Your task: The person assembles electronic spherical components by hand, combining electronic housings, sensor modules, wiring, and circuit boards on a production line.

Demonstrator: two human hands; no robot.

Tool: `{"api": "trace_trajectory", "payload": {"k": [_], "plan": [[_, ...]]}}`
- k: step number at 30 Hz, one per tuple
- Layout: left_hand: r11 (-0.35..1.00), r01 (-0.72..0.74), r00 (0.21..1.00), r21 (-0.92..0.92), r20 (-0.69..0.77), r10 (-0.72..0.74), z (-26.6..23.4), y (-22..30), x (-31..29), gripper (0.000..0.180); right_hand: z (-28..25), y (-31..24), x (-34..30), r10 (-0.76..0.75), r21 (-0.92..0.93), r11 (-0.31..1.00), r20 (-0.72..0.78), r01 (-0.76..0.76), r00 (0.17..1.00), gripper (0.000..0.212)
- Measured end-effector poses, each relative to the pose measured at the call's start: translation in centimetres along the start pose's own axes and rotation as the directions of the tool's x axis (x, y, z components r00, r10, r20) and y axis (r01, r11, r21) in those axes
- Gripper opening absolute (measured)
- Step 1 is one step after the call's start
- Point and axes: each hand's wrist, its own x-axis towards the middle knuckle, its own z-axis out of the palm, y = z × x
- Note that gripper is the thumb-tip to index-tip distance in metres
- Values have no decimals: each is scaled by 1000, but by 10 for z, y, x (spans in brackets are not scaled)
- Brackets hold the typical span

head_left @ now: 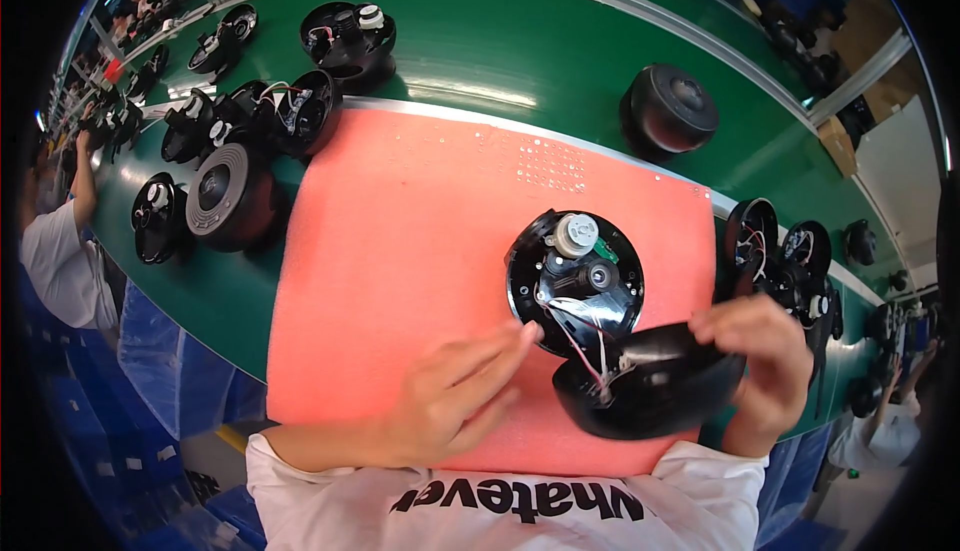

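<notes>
My right grip [765, 361] tilts the cover [650, 381] up, sparing its wires [580, 336]; my open left grip [465, 391] touches the base [575, 281].

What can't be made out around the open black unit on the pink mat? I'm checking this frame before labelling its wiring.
Head view only:
- Where the wires end inside the black dome cover: hidden by its rim.
- Right hand fingers behind the cover: hidden by it.
- Small parts in the round base: too small to identify.
- What the left hand fingertips pinch, if anything: too small.
- Units on the green belt: bent, blurred towards the rim.
</notes>
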Motion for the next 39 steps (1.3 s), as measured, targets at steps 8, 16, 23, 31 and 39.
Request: {"api": "trace_trajectory", "payload": {"k": [8,16,23,31,39], "plan": [[816,-246,939,524,-79,334,16,-20,32,48,-2,46,46,116,425,855,404,-299,907,51],[923,-162,970,348,-114,213,-9,-24,47,30,10,83,66,366,453,696,442,-557,819,48],[996,-29,999,85,-38,32,-24,-19,43,27,18,86,61,359,464,681,462,-566,811,41],[988,127,973,89,-205,-106,-20,4,63,38,17,80,59,389,359,774,381,-522,838,39],[804,369,917,466,-38,-398,-39,15,75,44,26,78,75,410,-4,906,253,-423,876,21]]}}
